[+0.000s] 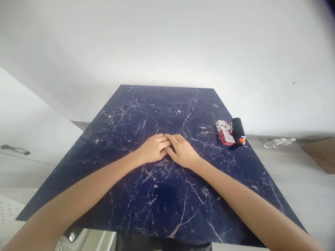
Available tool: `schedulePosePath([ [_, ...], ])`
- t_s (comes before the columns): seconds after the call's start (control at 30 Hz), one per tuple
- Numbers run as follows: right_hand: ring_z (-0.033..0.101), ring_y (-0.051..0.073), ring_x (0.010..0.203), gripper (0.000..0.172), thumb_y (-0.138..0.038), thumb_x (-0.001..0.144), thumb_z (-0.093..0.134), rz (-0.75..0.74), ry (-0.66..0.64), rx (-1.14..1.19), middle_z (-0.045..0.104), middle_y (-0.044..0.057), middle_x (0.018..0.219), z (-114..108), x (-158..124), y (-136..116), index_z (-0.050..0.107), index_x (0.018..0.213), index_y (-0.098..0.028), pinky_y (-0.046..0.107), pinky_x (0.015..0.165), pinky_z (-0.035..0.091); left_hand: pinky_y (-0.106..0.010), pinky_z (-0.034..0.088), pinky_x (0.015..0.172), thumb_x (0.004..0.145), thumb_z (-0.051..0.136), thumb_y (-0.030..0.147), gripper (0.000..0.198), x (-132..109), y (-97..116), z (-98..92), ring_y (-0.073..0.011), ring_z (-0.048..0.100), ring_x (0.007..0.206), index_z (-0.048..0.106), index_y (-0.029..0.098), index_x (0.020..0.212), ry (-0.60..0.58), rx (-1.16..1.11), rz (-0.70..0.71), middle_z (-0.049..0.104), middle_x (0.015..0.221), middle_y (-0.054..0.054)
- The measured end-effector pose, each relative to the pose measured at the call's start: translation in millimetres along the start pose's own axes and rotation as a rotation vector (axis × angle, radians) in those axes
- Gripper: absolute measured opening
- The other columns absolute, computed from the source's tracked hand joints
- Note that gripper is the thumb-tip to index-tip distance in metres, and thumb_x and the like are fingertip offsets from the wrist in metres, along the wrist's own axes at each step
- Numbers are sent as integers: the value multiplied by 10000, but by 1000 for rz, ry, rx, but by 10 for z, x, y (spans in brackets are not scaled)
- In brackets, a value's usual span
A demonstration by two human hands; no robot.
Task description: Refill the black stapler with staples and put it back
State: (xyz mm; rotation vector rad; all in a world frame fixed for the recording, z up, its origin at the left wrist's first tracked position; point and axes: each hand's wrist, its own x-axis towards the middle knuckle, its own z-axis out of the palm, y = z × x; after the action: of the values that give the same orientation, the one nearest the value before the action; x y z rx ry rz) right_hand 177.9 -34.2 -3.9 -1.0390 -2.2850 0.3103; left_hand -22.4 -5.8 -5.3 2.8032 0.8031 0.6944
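Note:
Both hands rest on a dark blue marble-patterned table (162,108), meeting at its middle. My left hand (155,148) lies palm down with its fingers loosely bent towards the right. From the other side, my right hand (183,150) lies palm down, and its fingers touch and partly overlap those of the left. No object shows in either hand, though the undersides of the palms are hidden. To the right of my right hand, near the table's right edge, are a red and white box (225,134) and a black rolled item (238,130) with an orange patch.
A white wall (167,42) stands behind the table. White furniture with a dark handle (15,150) is at the left. On the floor at the right lie clear plastic bottles (278,142) and a cardboard box (321,153). A pale seat-like object (96,240) shows below the front edge.

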Motion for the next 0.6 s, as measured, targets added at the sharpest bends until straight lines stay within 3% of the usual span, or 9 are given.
schedulePosePath([
  [0.3, 654, 327, 1191, 469, -244, 1038, 489, -14, 12, -8, 695, 154, 1310, 22, -27, 52, 476, 1503, -194, 576, 1033, 555, -469, 555, 1033, 920, 472, 8, 373, -5, -5, -19, -258, 653, 1114, 728, 179, 1131, -15, -13, 8, 737, 1180, -87],
  [0.43, 601, 330, 1298, 451, -250, 1035, 515, -84, 52, -107, 645, 162, 1417, -164, -149, 131, 520, 1481, -182, 560, 1101, 514, -480, 560, 1037, 915, 507, 12, 360, -15, -24, 7, -261, 645, 1126, 734, 162, 1151, 2, 0, 25, 741, 1221, -95],
  [0.5, 599, 322, 1296, 389, -247, 1025, 529, -54, 152, -181, 664, 147, 1389, -353, -246, 210, 590, 1406, -194, 549, 1119, 495, -500, 562, 1037, 927, 531, 36, 339, -21, -18, 20, -266, 634, 1155, 742, 173, 1155, 30, 11, 27, 746, 1236, -90],
  [0.6, 654, 304, 1161, 263, -275, 1006, 539, 175, 427, -265, 727, 120, 1182, -696, -419, 381, 680, 1218, -211, 518, 1049, 527, -535, 554, 1045, 952, 553, 79, 295, -57, 48, 4, -272, 615, 1187, 759, 202, 1124, 149, -8, -38, 767, 1199, -69],
])
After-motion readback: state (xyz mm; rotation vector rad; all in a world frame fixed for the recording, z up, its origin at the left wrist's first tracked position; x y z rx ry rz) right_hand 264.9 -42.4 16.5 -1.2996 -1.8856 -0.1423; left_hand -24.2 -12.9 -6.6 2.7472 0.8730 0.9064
